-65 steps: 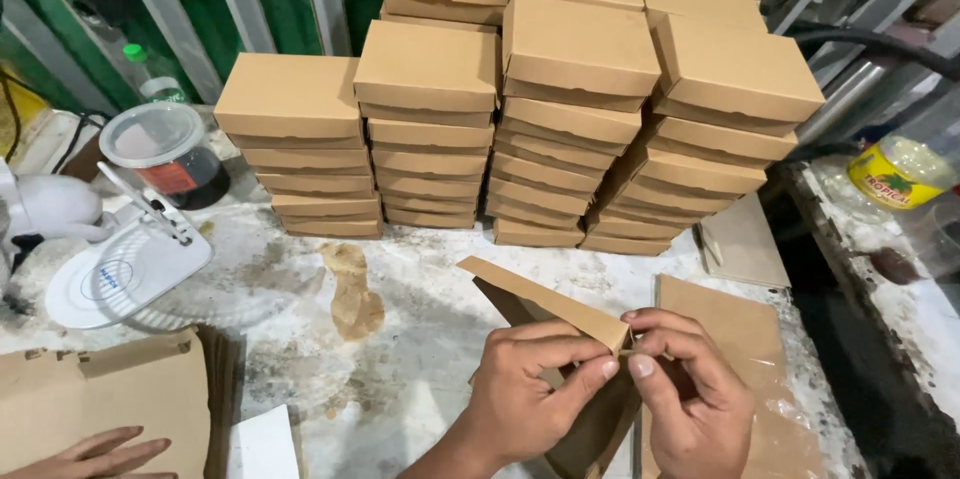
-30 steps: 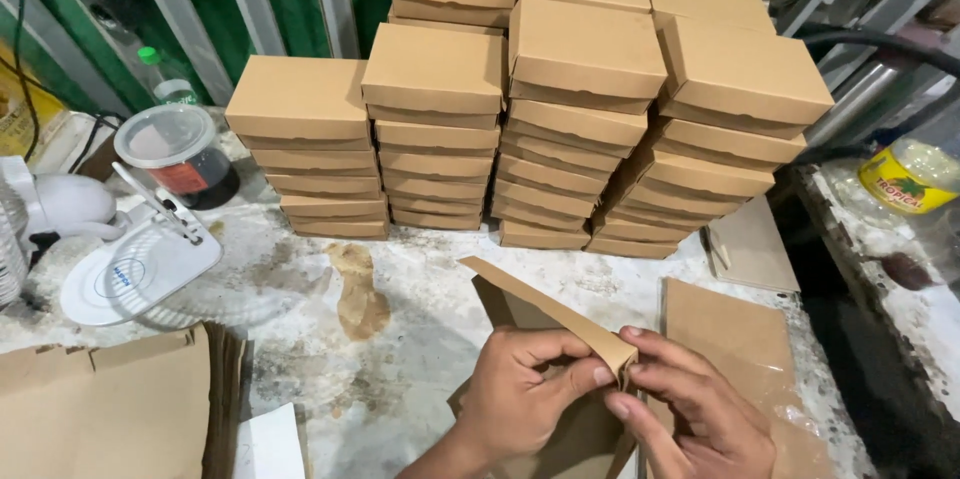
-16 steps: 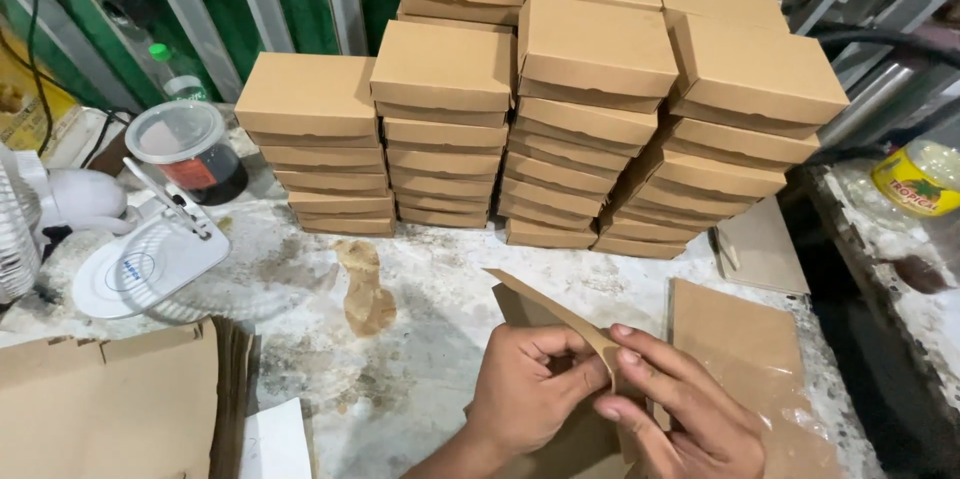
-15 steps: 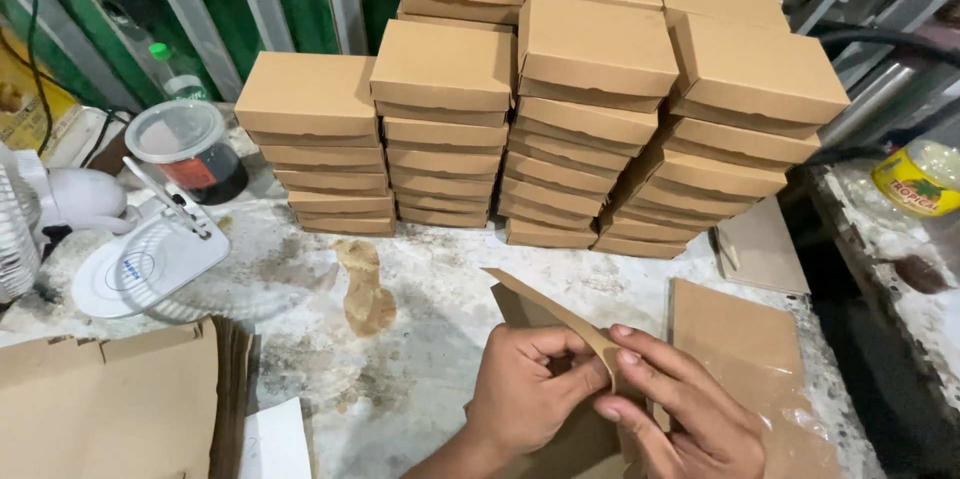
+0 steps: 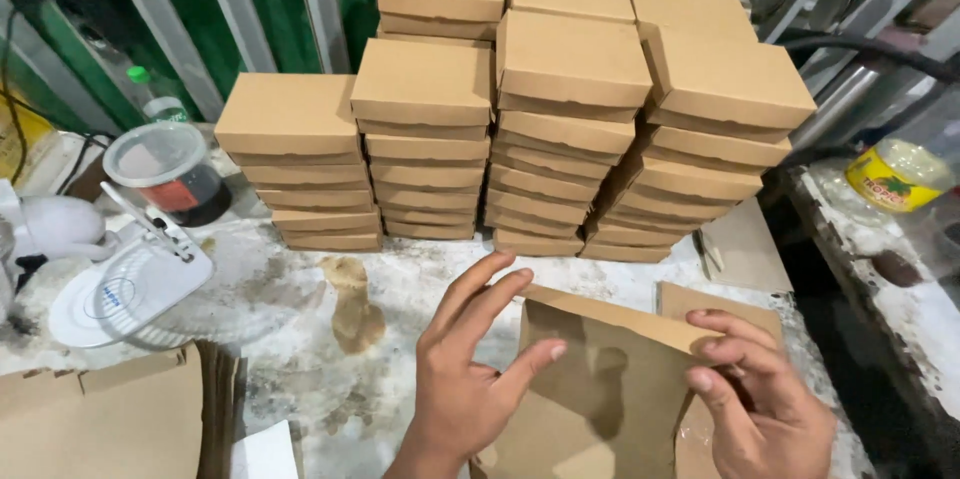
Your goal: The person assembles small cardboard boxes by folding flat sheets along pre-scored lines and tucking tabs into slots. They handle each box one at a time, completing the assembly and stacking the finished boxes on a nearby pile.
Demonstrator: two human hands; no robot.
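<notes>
— On the stained white tabletop (image 5: 300, 359), low centre of the head view: flat brown cardboard box blank (image 5: 600, 389), tilted up, top edge running left to right.

— Between both hands?

— Yes. Left hand (image 5: 470, 379) spread wide, thumb on its face; right hand (image 5: 760, 409) pinching its right edge. Stacked brown boxes (image 5: 520, 119) well behind.

The cardboard sheet (image 5: 600, 379) between the left hand (image 5: 470, 379) and right hand (image 5: 760, 409) is matt brown paperboard, smooth, with a shiny clear film near its right edge. The stacked boxes (image 5: 520, 109) along the tabletop's far edge are the same dull kraft board. The tabletop (image 5: 300, 299) looks like rough, stained white stone. The round tub (image 5: 165, 169) at its left edge is glossy plastic.
</notes>
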